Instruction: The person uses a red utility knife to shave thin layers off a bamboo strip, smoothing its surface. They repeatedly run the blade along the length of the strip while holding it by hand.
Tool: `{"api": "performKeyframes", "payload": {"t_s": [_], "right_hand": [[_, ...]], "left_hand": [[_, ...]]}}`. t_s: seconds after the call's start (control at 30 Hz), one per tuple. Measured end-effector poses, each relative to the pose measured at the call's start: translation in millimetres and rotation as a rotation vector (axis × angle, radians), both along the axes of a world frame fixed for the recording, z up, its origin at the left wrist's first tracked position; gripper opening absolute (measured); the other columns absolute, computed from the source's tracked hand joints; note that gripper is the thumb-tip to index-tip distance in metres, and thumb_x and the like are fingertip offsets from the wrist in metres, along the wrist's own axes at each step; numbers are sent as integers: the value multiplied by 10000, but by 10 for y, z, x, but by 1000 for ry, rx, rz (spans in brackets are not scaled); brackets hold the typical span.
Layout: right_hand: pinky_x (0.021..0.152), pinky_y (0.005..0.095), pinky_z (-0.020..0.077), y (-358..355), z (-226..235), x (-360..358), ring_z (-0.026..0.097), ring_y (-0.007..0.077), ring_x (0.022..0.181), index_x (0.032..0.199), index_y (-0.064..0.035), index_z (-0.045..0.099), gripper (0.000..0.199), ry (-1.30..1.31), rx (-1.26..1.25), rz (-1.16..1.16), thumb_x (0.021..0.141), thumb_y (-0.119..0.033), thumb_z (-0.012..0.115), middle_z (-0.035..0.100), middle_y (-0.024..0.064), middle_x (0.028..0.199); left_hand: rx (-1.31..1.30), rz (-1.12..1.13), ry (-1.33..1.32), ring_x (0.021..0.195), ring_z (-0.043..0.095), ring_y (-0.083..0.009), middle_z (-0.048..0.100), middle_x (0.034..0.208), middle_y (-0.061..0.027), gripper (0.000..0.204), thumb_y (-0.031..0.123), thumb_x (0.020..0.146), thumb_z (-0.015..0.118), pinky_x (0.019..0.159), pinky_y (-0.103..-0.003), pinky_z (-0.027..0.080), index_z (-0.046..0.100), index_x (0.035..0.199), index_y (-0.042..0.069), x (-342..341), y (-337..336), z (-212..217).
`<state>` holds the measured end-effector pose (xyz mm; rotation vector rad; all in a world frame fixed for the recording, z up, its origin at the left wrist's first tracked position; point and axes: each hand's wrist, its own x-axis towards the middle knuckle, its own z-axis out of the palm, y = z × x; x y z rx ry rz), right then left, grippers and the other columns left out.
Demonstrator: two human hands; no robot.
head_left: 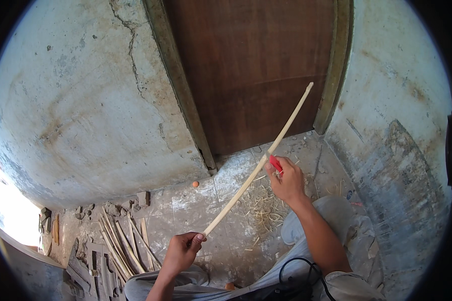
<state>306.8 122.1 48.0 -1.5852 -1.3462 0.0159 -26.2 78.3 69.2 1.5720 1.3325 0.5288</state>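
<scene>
A long, pale wooden stick [237, 194] slants from lower left to upper right in front of me, slightly bent. My left hand [182, 251] is closed round its lower end, with the thumb on top. Midway along it, my right hand [288, 181] grips a small red-handled knife [275, 164] against the wood. The fingers hide part of the handle, and the blade is barely visible where it meets the stick. Beyond my right hand, the stick's far end rises freely in front of the brown door.
Curled wood shavings [265, 213] lie on the dusty tiled floor. Several wooden strips [123, 243] are piled at left, beside a grey slotted piece [98, 268]. Broken lumps [143, 198] and a small orange ball-like thing [196, 184] lie near the cracked wall. A brown door [256, 65] stands ahead.
</scene>
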Motion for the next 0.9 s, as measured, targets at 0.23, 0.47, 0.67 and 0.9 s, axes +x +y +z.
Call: {"api": "performKeyframes", "payload": {"t_s": [0.23,0.47,0.67,0.9], "right_hand": [[776,486,542,-5,-33,47,699,392,885,1215,-31,648,397,-129,-152,-14,974,-344,613,708,177,1032],[766,476,549,8,-41,87,706,392,895,1208,-35,658,391,-99,-97,-33,962,-338,640,719,198,1032],[677,470,551,14,15,64,709,397,765,1094,-20,688,341,-84,-107,-15,956,-330,652,722,196,853],[631,465,547,41,8,167,712,386,736,1074,-37,694,300,-171,-42,-7,918,-294,702,723,191,845]], "left_hand": [[-22,24,-82,537,387,-32,496,611,44,335,264,1019,610,483,-240,302,725,957,-45,-13,21,-16],[-15,17,-87,538,388,-33,501,613,40,334,257,1023,605,482,-238,300,724,956,-48,1,12,4],[-63,11,-84,568,362,-48,454,605,41,337,259,1024,610,503,-251,302,717,946,-51,6,-5,29],[-39,-4,-78,522,375,-33,497,612,41,341,257,1032,591,472,-239,290,712,944,-49,19,-8,31]]}}
